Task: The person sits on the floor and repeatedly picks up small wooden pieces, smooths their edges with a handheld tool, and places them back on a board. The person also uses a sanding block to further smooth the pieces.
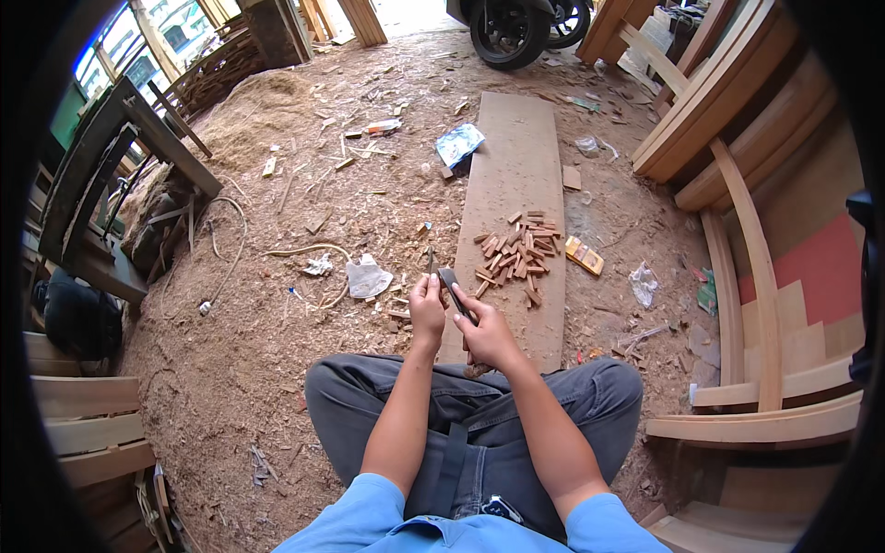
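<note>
My left hand (426, 311), raised over my crossed legs, grips a small, thin piece (430, 262), probably wood, whose narrow tip points up; its exact shape is unclear. My right hand (487, 334) is closed on a dark, long-bladed tool (452, 288) with a brown handle end showing below the fist. The blade's upper part lies beside the left fingers and the thin piece; whether they touch is unclear. Just beyond my hands, a pile of small reddish wooden blocks (521, 249) lies on a long flat board (512, 138) stretching away from me.
Wooden frames (742, 217) line the right; slatted pieces (92, 429) and a dark structure (166, 147) stand left. Shavings cover the floor, with a cord (295, 251), white scrap (369, 275), yellow packet (584, 254) and blue packet (459, 143). A two-wheeler's wheel (505, 37) is behind.
</note>
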Demonstrator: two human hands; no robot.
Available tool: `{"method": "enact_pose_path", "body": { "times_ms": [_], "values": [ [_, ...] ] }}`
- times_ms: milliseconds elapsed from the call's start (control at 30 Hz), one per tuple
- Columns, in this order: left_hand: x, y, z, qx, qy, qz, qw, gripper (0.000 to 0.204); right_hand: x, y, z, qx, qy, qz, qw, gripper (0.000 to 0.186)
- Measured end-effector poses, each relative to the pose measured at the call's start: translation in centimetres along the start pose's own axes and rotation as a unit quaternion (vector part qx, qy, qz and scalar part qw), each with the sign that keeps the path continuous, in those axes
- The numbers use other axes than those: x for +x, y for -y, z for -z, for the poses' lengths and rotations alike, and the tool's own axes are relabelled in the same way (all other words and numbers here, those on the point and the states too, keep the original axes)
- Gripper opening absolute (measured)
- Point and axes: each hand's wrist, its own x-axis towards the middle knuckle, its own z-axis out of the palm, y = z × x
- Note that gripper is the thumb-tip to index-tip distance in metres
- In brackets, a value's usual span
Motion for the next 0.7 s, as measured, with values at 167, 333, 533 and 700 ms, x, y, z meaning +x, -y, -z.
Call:
{"method": "enact_pose_path", "body": {
  "times_ms": [167,333,533,700],
  "values": [
    [0.7,0.1,0.6,0.028,-0.013,-0.011,0.999,0.027,0.5,-0.2,-0.7,-0.015,0.005,0.016,1.000,0.054],
    [1.2,0.9,0.7,0.116,-0.006,-0.098,0.988,0.026,0.0,0.6,-0.6,-0.007,-0.017,-0.039,0.999,0.053],
    [1.2,1.1,0.7,0.099,-0.019,-0.097,0.990,0.026,-0.4,1.4,-0.7,-0.014,-0.014,-0.041,0.999,0.053],
    [0.8,0.6,0.3,0.106,-0.031,-0.063,0.992,0.024,-0.2,0.8,-0.7,-0.038,-0.024,-0.025,0.999,0.054]
  ]
}}
